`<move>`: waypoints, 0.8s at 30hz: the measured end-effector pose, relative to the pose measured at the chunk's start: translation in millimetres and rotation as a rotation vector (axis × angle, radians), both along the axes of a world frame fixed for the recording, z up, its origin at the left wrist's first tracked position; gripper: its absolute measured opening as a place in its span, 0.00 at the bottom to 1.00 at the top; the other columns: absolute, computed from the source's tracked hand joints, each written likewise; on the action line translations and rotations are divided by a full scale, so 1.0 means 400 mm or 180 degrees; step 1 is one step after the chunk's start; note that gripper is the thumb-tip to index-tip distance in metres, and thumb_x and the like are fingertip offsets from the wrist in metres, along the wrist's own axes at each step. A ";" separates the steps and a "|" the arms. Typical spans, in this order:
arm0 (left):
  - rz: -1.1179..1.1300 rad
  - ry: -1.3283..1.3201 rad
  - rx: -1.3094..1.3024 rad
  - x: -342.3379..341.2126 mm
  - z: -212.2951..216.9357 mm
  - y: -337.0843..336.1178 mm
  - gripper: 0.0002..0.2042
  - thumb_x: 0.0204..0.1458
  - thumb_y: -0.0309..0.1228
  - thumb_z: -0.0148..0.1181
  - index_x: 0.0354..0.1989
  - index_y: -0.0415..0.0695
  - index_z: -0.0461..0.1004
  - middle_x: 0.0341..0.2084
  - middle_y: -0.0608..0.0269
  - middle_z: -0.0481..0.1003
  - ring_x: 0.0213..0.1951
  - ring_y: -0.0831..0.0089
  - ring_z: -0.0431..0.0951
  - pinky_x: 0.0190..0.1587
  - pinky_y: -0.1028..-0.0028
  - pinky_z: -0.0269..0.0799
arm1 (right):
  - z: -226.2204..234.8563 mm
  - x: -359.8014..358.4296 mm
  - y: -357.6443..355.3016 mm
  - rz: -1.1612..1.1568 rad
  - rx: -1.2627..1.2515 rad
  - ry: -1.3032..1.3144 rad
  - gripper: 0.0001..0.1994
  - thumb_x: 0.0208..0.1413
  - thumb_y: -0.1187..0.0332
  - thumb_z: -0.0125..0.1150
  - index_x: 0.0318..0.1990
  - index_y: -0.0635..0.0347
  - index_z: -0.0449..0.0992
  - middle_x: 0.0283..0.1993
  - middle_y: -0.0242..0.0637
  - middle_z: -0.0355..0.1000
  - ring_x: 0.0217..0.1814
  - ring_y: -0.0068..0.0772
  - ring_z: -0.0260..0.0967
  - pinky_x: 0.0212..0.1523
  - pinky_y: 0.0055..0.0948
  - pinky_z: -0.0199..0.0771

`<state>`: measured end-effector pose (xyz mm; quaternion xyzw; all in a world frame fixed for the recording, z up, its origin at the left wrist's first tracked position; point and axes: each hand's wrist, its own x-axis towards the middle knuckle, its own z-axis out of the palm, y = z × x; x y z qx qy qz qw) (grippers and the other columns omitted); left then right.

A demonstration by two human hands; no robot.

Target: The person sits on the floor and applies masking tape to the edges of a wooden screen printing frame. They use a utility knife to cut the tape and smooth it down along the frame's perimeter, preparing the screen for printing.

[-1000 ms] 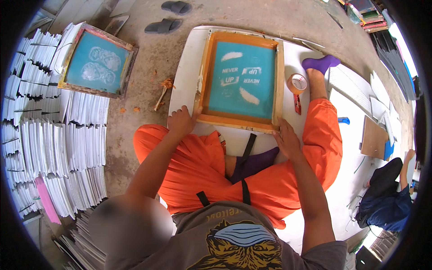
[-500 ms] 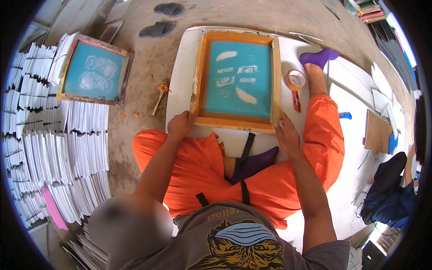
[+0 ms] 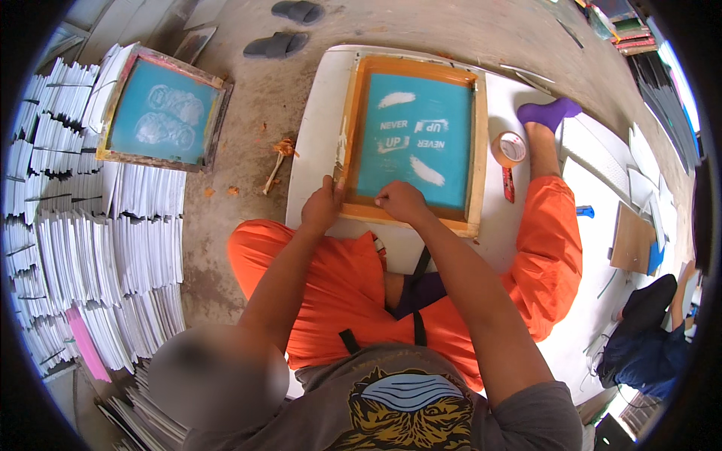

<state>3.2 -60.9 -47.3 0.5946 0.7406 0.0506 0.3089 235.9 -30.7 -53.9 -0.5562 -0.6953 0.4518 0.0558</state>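
A screen printing frame [image 3: 481,150] lies in front of me, its teal mesh [image 3: 402,169] showing white lettering and pale smears. Brown tape [image 3: 364,135] lines the inside of its wooden sides. My left hand [image 3: 323,204] grips the near left corner, thumb up along the edge. Over the near side, my right hand [image 3: 402,201] is closed, its fingers curled close to the brown tape at the mesh's near left. Whatever may be between those fingers is too small to make out. A tape roll [image 3: 509,149] and a red cutter [image 3: 508,185] lie right of the frame.
Tall stacks of white paper [image 3: 83,248] stand at left, with a second screen frame [image 3: 154,113] on top. Slippers [image 3: 276,45] lie on the floor beyond. My outstretched foot [image 3: 547,113] and a blue cutter [image 3: 585,211] are at right. Another person [image 3: 647,338] sits far right.
My right hand has left the frame's near right corner and moved left to the near side, its fingers curling closed. My left hand stays at the near left corner. The view has shifted slightly.
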 end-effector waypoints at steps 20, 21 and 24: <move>-0.0051 -0.0105 -0.0009 -0.007 -0.014 -0.003 0.20 0.72 0.50 0.41 0.48 0.43 0.62 0.33 0.40 0.80 0.37 0.38 0.81 0.38 0.43 0.75 | -0.005 -0.137 0.065 0.0417 -0.0457 -0.0476 0.13 0.57 0.57 0.67 0.39 0.55 0.88 0.40 0.48 0.83 0.48 0.53 0.81 0.49 0.50 0.81; -0.0037 -0.0089 -0.0018 -0.006 -0.013 -0.003 0.20 0.72 0.50 0.41 0.48 0.43 0.62 0.33 0.41 0.80 0.37 0.38 0.81 0.38 0.44 0.75 | -0.011 -0.140 0.057 0.0468 -0.0277 -0.0585 0.13 0.57 0.57 0.66 0.38 0.55 0.88 0.40 0.48 0.83 0.48 0.53 0.81 0.48 0.50 0.81; -0.0045 -0.0046 -0.0011 0.000 -0.010 0.001 0.20 0.73 0.51 0.41 0.48 0.43 0.62 0.33 0.41 0.80 0.37 0.38 0.81 0.37 0.44 0.75 | -0.021 -0.175 0.042 0.0458 0.0181 -0.0856 0.11 0.57 0.58 0.66 0.38 0.54 0.88 0.38 0.49 0.83 0.47 0.53 0.82 0.47 0.50 0.81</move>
